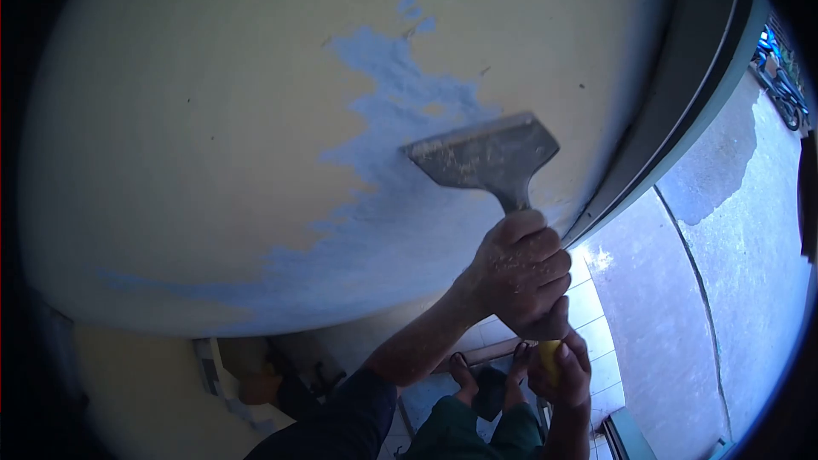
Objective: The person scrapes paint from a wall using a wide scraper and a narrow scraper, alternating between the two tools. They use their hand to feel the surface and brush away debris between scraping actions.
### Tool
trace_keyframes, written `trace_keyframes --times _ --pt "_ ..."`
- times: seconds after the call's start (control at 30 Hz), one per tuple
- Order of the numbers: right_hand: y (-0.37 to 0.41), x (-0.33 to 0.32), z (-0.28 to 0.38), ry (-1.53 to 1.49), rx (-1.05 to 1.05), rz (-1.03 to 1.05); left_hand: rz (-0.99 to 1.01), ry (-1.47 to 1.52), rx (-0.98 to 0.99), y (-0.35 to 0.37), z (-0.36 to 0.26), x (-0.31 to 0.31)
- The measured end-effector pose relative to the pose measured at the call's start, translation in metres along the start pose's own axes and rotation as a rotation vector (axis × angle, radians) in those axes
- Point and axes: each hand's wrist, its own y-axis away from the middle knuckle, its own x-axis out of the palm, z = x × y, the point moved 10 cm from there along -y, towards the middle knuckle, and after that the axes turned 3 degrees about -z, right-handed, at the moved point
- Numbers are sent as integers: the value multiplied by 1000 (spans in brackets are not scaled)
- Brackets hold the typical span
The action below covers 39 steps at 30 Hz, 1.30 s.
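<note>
My left hand (pixel 524 273) is wrapped round the neck and upper handle of a wide scraper (pixel 486 153), with pale flakes stuck to its knuckles. Just below it, my right hand (pixel 562 370) grips the yellow end of the handle (pixel 550 362). The broad, scuffed metal blade points up and lies against the cream wall (pixel 230 119), at the right edge of a ragged blue-grey patch (pixel 400 94). The patch spreads down and to the left, its edges jagged in the cream coating.
A dark frame (pixel 682 102) borders the wall on the right. Beyond it are concrete ground (pixel 707 290) with a long crack and a motorcycle (pixel 780 85). Below, my feet (pixel 462 370) stand above a tiled floor (pixel 596 332). Part of another person (pixel 260 388) shows at lower left.
</note>
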Motion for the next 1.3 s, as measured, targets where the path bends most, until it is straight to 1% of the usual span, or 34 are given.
trace_keyframes --times 0.07,0.13,0.17,0.2,0.27,0.33,0.4,0.43,0.47,0.53,0.57,0.6,0.67,0.7,0.8,0.87,0.93,0.97,1.07,1.1,1.17,1.2,1.3 --pt "2 6 -3 -32 -24 10 -25 -10 27 1 -4 -7" --pt "6 3 -2 217 -111 -78 25 22 -51 15 -4 0" --pt "10 -2 -4 223 -134 -135 18 25 -72 17 -2 2" --pt "10 -5 -1 228 -135 -135 13 26 -73 19 -1 4" --pt "6 -5 1 63 -70 -58 -17 2 -21 12 -3 1" --pt "10 -8 -8 90 -46 -45 12 -1 -21 15 -5 -1" --pt "16 -19 -20 126 -86 -215 19 42 -60 23 -4 2" --pt "14 -5 -11 182 -97 -221 41 50 -63 22 -4 2" --pt "11 -8 -6 187 -93 -224 36 52 -68 18 -1 2" --pt "8 -9 -3 89 -68 -135 9 8 0 8 -3 -2" --pt "7 -4 -3 49 -59 -83 -21 5 2 4 -4 -6" --pt "10 1 -5 47 -63 -86 -19 9 5 6 -6 -7" --pt "15 9 3 307 -143 -219 41 76 -38 9 -4 -2" --pt "15 8 7 311 -153 -218 49 94 -31 9 -5 2" --pt "20 -6 3 126 -80 -276 47 69 28 -1 -7 6" --pt "24 -4 -2 83 -63 -243 48 69 19 -4 -10 4" --pt "21 3 -6 -7 -49 -167 26 67 1 0 -10 -1" --pt "16 13 -6 -42 -51 -89 67 71 -10 1 -9 0" --pt "8 6 -13 -90 -30 -81 135 17 -12 2 -7 5" --pt "6 4 -15 -7 -43 -72 146 10 8 4 -10 5" --pt "5 2 -20 0 -59 -16 194 -27 -27 13 -12 6" --pt "4 5 -21 17 -55 21 193 -30 -12 11 -13 4" --pt "-3 11 -19 -13 -78 -15 183 -12 1 1 -7 3"
